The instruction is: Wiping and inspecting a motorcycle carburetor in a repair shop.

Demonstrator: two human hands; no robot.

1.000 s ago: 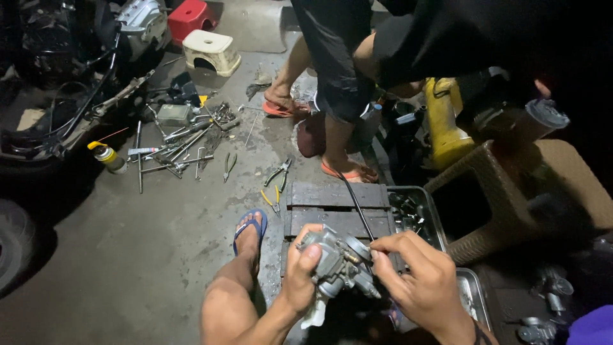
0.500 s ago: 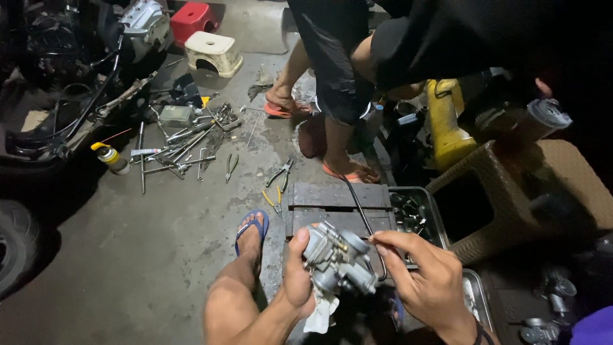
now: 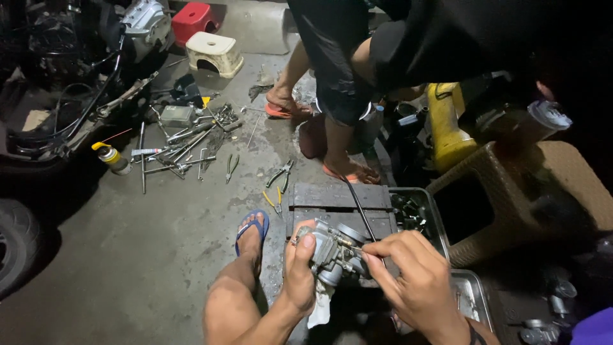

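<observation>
My left hand [image 3: 299, 271] grips a grey metal carburetor [image 3: 332, 249] from its left side, with a white rag [image 3: 319, 306] hanging under it. My right hand [image 3: 412, 281] pinches a small part on the carburetor's right side with fingertips closed. A thin black cable [image 3: 359, 207] runs up from the carburetor. Both hands hover above a dark wooden pallet block [image 3: 338, 201]. My bare leg and a blue flip-flop [image 3: 250, 229] sit to the left.
Another person crouches ahead in orange sandals [image 3: 348, 171]. Several wrenches and pliers [image 3: 185, 144] lie scattered on the concrete, with a spray can [image 3: 112, 156], a stripped motorcycle [image 3: 70, 83], two small stools [image 3: 214, 52], a metal parts tray [image 3: 415, 214], a yellow jug [image 3: 447, 124] and a wicker stool [image 3: 511, 191].
The carburetor has turned slightly in my hands, and my right hand's fingers have shifted onto its right side. The view has tilted a little.
</observation>
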